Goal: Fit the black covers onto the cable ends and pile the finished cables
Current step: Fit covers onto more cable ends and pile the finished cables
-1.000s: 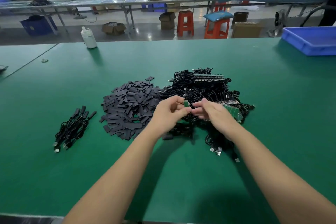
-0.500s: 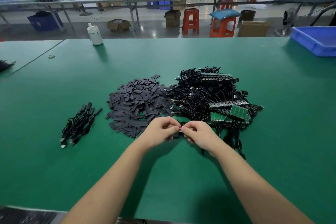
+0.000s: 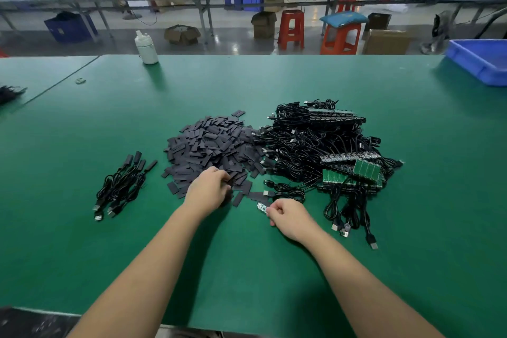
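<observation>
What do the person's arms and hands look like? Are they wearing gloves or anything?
No gloves. Both the left hand and the right hand are bare, and both forearms are bare right down to the bottom of the picture, so no sleeves show. I can't see any watch, ring or bracelet on them either.

On the green tabletop (image 3: 82, 241) a heap of black covers (image 3: 211, 145) sits at centre, with a tangle of black cables (image 3: 310, 145) touching it at 3 o'clock; green circuit boards (image 3: 366, 170) show on that tangle's near right side. A small bundle of finished cables (image 3: 120, 186) lies well apart at 9 o'clock. The left hand (image 3: 208, 189) rests with curled fingers on the heap's near edge. The right hand (image 3: 288, 218) pinches a small board end (image 3: 261, 207) just beside loose covers. A white bottle (image 3: 146, 48) stands at 11 o'clock, a blue bin (image 3: 482, 60) at 2 o'clock
</observation>
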{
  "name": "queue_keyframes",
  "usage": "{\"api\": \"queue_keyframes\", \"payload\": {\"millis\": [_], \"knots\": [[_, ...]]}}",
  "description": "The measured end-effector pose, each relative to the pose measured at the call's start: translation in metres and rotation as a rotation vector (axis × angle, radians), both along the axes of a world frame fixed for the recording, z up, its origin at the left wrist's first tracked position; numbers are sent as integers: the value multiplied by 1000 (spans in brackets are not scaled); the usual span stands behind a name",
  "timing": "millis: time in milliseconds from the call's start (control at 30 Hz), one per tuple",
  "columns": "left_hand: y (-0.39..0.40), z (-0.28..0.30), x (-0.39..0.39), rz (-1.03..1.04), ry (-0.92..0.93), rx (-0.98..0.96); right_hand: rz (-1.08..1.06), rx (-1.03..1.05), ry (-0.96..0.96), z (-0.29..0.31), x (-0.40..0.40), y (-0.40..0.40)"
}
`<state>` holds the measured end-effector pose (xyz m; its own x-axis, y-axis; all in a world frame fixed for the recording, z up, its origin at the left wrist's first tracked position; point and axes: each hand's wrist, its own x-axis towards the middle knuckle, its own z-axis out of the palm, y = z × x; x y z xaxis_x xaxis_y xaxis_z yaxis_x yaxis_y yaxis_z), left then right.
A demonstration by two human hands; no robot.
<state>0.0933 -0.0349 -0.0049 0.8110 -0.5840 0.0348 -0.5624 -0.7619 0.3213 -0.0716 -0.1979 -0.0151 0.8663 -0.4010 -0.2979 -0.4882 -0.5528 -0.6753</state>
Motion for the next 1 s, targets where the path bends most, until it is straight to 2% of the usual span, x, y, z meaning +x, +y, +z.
{"api": "queue_keyframes", "payload": {"millis": [100,167,433,500,600,667,733,833,1000], "knots": [[5,-9,12,8,27,89,4,-88,12,-9,2,2],[5,-12,15,19,38,72,38,-78,23,-10,4,-1],[5,-13,22,10,16,53,6,261,-52,-10,-4,-16],[8,-12,21,-15,-47,64,-11,351,-74,-9,-6,-18],[11,-7,16,-84,-270,82,-3,393,-80,-10,-7,-18],[10,-2,9,-115,-350,37,0,414,-83,-10,-7,-18],[7,5,-2,-174,-255,-87,7,434,-91,-10,-8,-19],[2,8,-25,-251,23,-245,23,468,-103,-10,-8,-20],[4,-4,-48,-283,144,-259,30,507,-120,-10,-8,-21]]}}
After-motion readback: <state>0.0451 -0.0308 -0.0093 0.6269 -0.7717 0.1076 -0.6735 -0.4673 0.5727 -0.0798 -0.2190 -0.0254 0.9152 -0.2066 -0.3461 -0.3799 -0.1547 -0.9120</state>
